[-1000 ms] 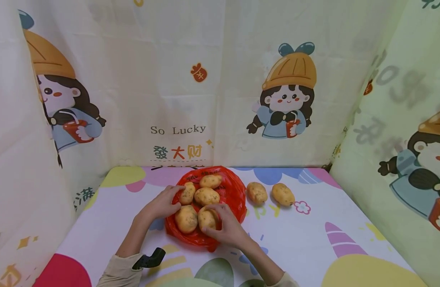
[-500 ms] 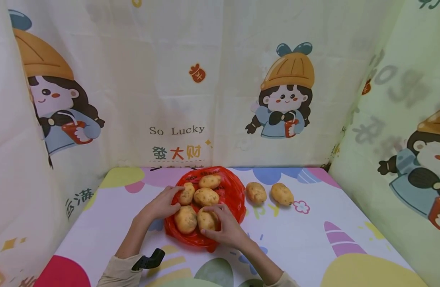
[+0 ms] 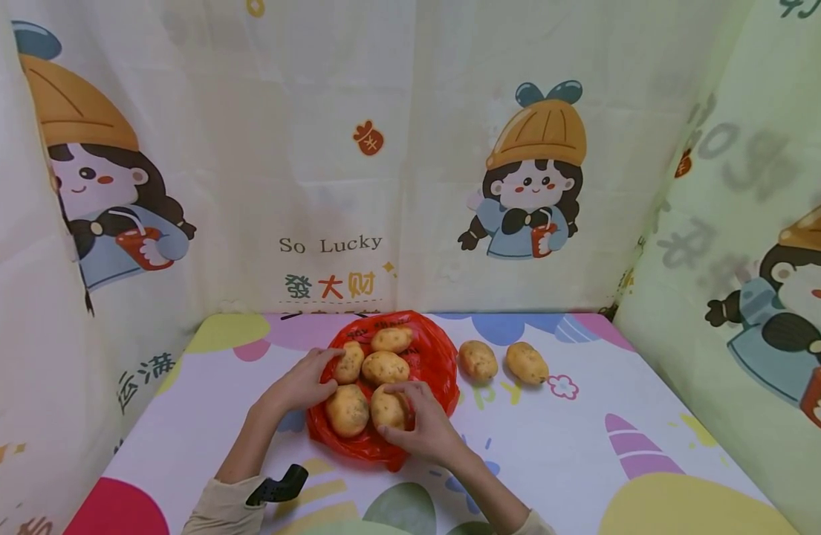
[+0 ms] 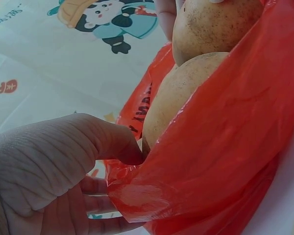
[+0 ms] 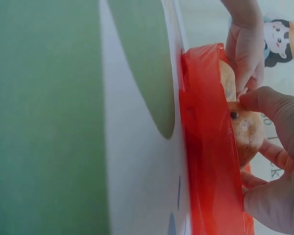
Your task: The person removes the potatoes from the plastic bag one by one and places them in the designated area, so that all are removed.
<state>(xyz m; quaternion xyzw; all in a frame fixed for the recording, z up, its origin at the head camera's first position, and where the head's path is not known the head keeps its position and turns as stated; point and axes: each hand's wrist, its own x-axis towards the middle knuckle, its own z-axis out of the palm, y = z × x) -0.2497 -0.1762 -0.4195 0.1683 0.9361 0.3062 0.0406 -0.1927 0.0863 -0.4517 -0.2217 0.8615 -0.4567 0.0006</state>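
Observation:
A red plastic bag [image 3: 442, 375], spread wide with its mouth up, holds several potatoes. My right hand [image 3: 423, 425] grips the front right potato [image 3: 386, 409] between thumb and fingers. In the right wrist view this potato [image 5: 247, 137] sits just above the bag's rim. At the left rim, my left hand [image 3: 307, 380] holds the bag's edge. The left wrist view has the thumb inside the red plastic [image 4: 220, 132] against a potato [image 4: 181, 98], with the other fingers outside. Beside the gripped potato lies a large potato [image 3: 347, 410].
Two potatoes [image 3: 478, 360] [image 3: 527, 362] lie on the patterned tabletop [image 3: 544, 446] to the right of the bag. Printed cloth [image 3: 423, 186] hangs at the back and both sides. A black strap piece [image 3: 279, 484] sits at the left sleeve.

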